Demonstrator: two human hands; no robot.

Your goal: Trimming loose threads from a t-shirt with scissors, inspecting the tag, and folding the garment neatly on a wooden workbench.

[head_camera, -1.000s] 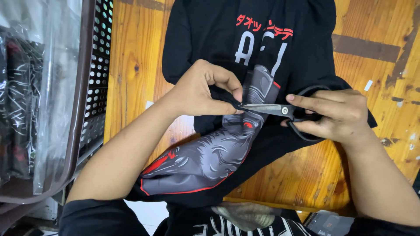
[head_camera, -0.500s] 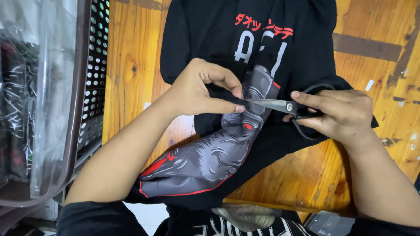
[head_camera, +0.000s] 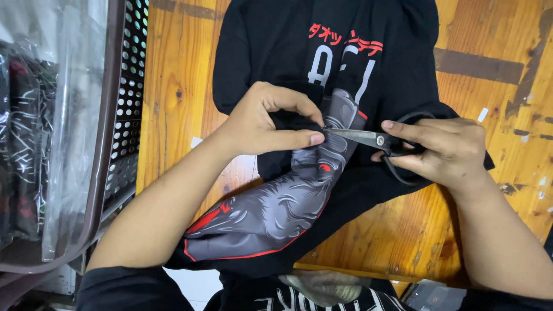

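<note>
A black garment (head_camera: 276, 52) with a grey and red printed figure and red and white lettering lies on a wooden table (head_camera: 173, 98). My left hand (head_camera: 262, 121) pinches a fold of the black fabric between thumb and fingers. My right hand (head_camera: 443, 150) grips black-handled scissors (head_camera: 374, 140), forefinger stretched along the blade. The steel blade tips meet the pinched fabric just beside my left thumb.
A brown perforated plastic basket (head_camera: 124, 115) stands at the table's left edge, with clear plastic bags (head_camera: 40, 115) of dark printed clothing further left. Small white scraps lie on the wood at right. Another printed dark garment (head_camera: 322, 291) shows at the bottom edge.
My left hand has shifted its pinch slightly on the fabric, and the scissors have edged left until their tips reach the pinched fold. The garment has stayed in place.
</note>
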